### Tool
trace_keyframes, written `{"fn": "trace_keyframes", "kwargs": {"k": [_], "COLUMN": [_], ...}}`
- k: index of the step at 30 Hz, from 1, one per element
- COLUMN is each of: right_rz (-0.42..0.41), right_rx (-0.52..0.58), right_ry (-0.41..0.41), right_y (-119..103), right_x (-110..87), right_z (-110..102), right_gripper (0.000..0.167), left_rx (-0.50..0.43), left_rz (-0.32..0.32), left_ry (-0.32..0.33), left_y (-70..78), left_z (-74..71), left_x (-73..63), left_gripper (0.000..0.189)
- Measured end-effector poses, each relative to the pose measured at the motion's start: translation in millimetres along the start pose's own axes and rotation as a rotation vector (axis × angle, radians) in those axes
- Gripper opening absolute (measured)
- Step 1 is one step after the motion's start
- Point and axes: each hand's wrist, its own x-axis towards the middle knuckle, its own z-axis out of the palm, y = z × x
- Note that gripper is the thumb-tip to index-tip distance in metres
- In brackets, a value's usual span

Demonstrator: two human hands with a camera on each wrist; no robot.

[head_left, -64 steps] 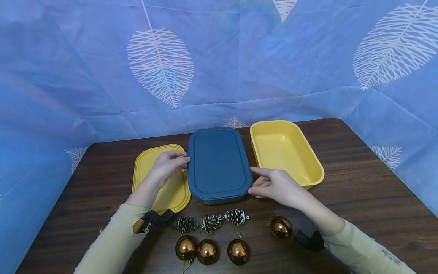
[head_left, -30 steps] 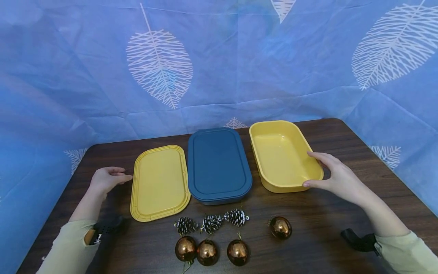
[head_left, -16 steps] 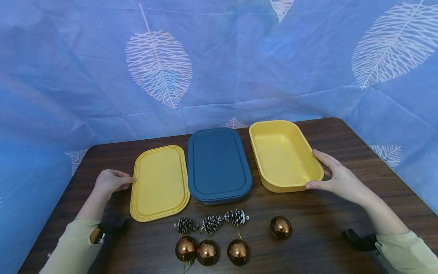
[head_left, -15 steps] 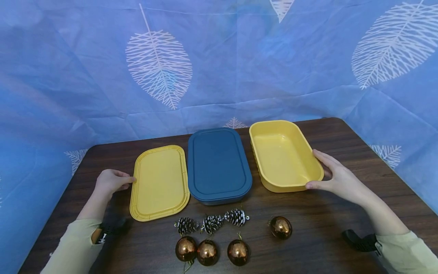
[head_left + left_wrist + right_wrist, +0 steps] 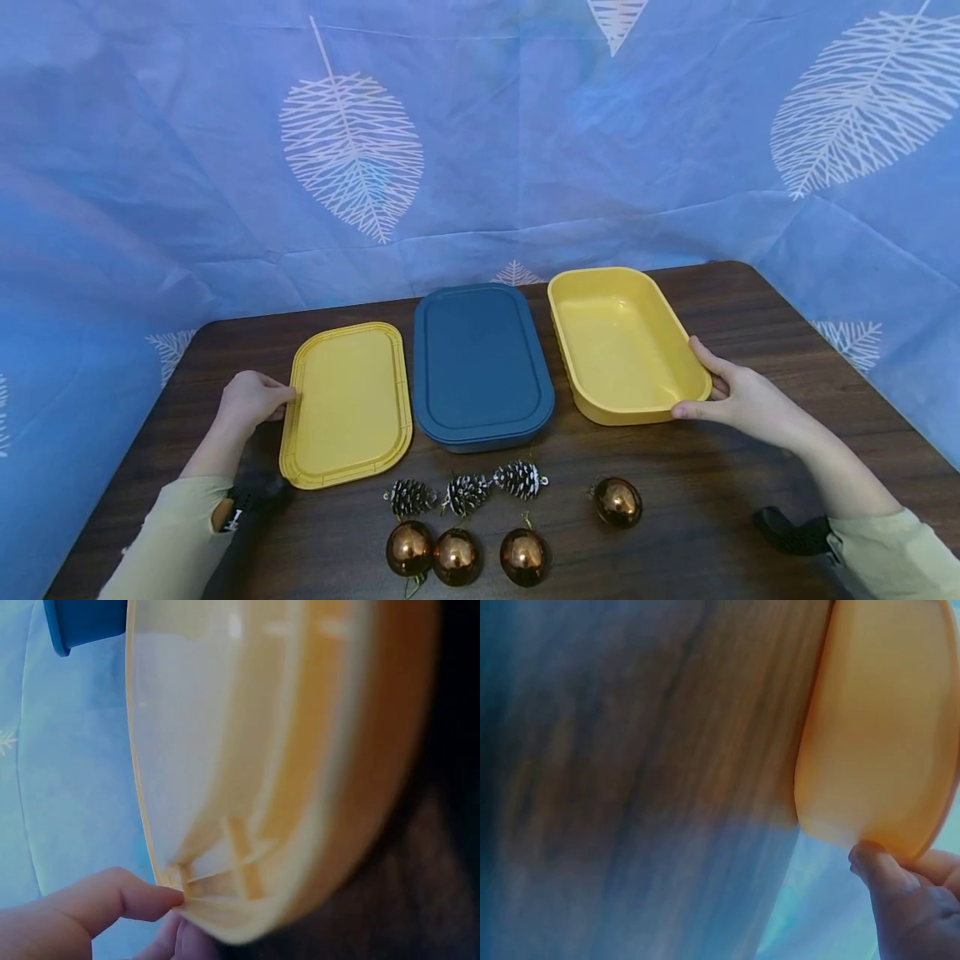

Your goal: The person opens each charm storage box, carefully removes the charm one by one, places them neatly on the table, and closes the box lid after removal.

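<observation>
In the head view my left hand point(image 5: 251, 398) pinches the left edge of a flat yellow lid point(image 5: 348, 404). The left wrist view shows thumb and fingers at the rim of that lid point(image 5: 247, 870). Over on the right, my right hand point(image 5: 750, 404) holds the near right corner of a yellow plastic container point(image 5: 618, 342), which has nothing inside. In the right wrist view the thumb lies against the outer wall of the container point(image 5: 877, 750). Between the two stands a blue container with its lid on point(image 5: 482, 362), touched by neither hand.
Several pine cones point(image 5: 468, 493) with white-tipped scales lie in front of the blue container. Shiny brown baubles point(image 5: 457, 557) sit nearer, one bauble point(image 5: 617, 502) apart to the right. A blue leaf-print cloth point(image 5: 480, 150) hangs behind the dark wooden table point(image 5: 675, 500).
Both hands have left the sides of the blue container. The left moved to the yellow lid's left edge, the right to the yellow container's corner. The lid has shifted slightly left.
</observation>
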Motion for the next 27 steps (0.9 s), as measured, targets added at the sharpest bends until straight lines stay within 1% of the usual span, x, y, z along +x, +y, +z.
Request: {"fn": "trace_keyframes", "kwargs": {"k": [3, 6, 8, 9, 11, 14, 16, 17, 19, 21, 24, 27], "right_rz": [0.001, 0.001, 0.002, 0.002, 0.002, 0.001, 0.003, 0.004, 0.005, 0.005, 0.001, 0.001], "right_rx": [-0.006, -0.01, -0.009, -0.011, -0.012, -0.016, -0.022, -0.023, -0.025, -0.024, -0.022, -0.023], "right_ry": [-0.001, 0.0, 0.001, 0.001, 0.001, 0.001, 0.002, 0.002, 0.002, 0.0, -0.002, -0.002], "right_y": [-0.5, -1.3, -1.5, -1.5, -1.3, -0.6, -0.5, -0.4, -0.2, 0.1, 0.5, 0.3], "right_x": [0.0, -0.2, -0.3, -0.3, -0.3, -0.1, -0.2, -0.2, -0.4, -0.3, 0.0, 0.3], "right_z": [-0.5, -0.8, -0.9, -0.9, -0.9, -0.8, -0.9, -1.0, -1.1, -1.1, -1.2, -1.3], "right_gripper": [0.103, 0.103, 0.103, 0.103, 0.103, 0.102, 0.102, 0.102, 0.102, 0.101, 0.101, 0.101], "left_rx": [-0.069, -0.181, -0.282, -0.33, -0.405, -0.468, -0.498, -0.521, -0.598, -0.677, -0.748, -0.766], "left_rz": [-0.02, -0.017, 0.001, 0.02, 0.063, 0.124, 0.157, 0.169, 0.187, 0.209, 0.235, 0.262], "left_ry": [0.004, -0.034, -0.087, -0.132, -0.201, -0.278, -0.307, -0.314, -0.332, -0.335, -0.31, -0.266], "left_y": [-3.4, -4.6, -3.8, -2.8, -1.1, 2.5, 5.3, 7.2, 11.4, 17.1, 28.5, 40.8], "left_z": [-1.4, -6.2, -10.6, -13.7, -19.0, -26.0, -29.8, -31.5, -35.2, -38.8, -44.1, -48.0], "left_x": [4.4, 6.6, 7.0, 6.0, 5.2, 1.9, -0.4, -1.8, -4.4, -7.5, -13.4, -19.6], "left_gripper": [0.031, 0.037, 0.041, 0.043, 0.044, 0.042, 0.038, 0.034, 0.027, 0.018, 0.016, 0.022]}}
